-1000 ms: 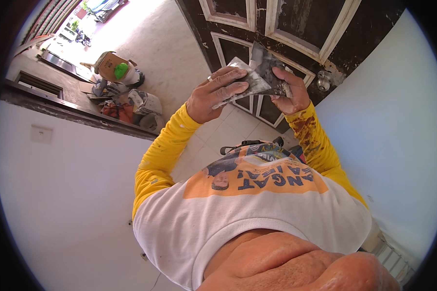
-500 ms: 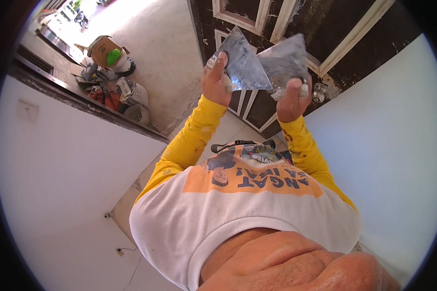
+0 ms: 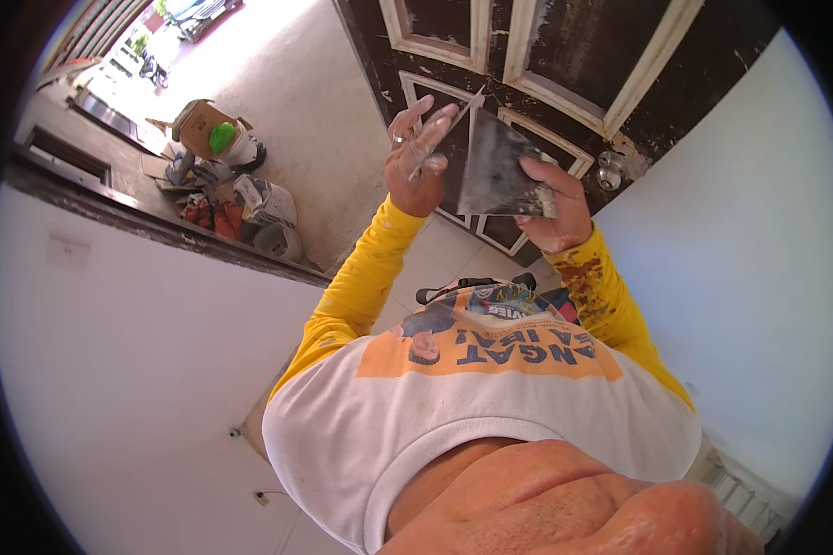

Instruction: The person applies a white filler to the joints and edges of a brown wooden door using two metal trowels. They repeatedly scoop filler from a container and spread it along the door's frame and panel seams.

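Observation:
My left hand (image 3: 418, 166), dusted with white residue, grips a thin flat metal putty spreader (image 3: 460, 113) that is turned nearly edge-on. Its fingers reach along the back of that blade. In my right hand (image 3: 557, 205) is a second putty spreader (image 3: 495, 166), a grey metal plate with smeared faces and whitish paste around the held corner. The right thumb presses on its face, while the other fingers are mostly hidden behind. The two blades come close together at their upper corners; whether they touch I cannot tell.
Ahead stands a dark panelled door (image 3: 583, 55) with pale-edged mouldings and a round metal knob (image 3: 610, 170). White walls (image 3: 157, 324) flank me. Past the doorway at left, a cardboard box (image 3: 199, 129), a whitish sack (image 3: 267, 199) and a bucket (image 3: 279, 242) sit on the concrete floor (image 3: 287, 92).
The left spreader has turned from face-on to nearly edge-on, with the left fingers now showing. The right spreader has tilted and moved left and down. The view has shifted slightly.

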`<state>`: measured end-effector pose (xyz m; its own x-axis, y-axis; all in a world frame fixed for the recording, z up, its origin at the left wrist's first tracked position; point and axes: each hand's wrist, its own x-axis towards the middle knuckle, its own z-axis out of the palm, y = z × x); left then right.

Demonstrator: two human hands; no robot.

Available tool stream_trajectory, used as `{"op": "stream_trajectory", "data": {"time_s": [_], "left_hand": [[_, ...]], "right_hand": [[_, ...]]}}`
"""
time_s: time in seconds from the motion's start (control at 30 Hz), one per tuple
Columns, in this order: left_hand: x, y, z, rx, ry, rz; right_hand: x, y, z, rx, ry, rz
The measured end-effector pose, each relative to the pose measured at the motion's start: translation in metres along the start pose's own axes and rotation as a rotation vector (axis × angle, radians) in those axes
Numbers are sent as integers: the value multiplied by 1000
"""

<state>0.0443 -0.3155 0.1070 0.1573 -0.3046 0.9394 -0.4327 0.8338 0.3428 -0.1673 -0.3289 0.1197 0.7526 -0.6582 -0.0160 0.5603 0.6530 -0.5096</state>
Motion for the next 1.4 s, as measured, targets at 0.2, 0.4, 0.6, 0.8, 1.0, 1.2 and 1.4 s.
{"op": "stream_trajectory", "data": {"time_s": [0.2,0.4,0.6,0.8,1.0,1.2,1.4], "left_hand": [[-3,-8,-45,519,-572,124],[-42,-13,-64,429,-356,-199],[-71,-4,-73,397,-261,-414],[-90,0,-96,390,-196,-596],[-94,2,-99,375,-207,-644],[-98,-3,-90,378,-211,-905],[-49,-1,-36,-535,74,-938]], "right_hand": [[7,-49,19,-455,11,-420],[98,-157,20,-1384,483,-1066],[166,-182,32,-1779,738,-1291],[181,-165,46,-1830,807,-1278],[187,-161,52,-1831,814,-1219],[134,-124,35,-1868,381,-1119],[40,-39,9,-1854,-361,-1007]]}}
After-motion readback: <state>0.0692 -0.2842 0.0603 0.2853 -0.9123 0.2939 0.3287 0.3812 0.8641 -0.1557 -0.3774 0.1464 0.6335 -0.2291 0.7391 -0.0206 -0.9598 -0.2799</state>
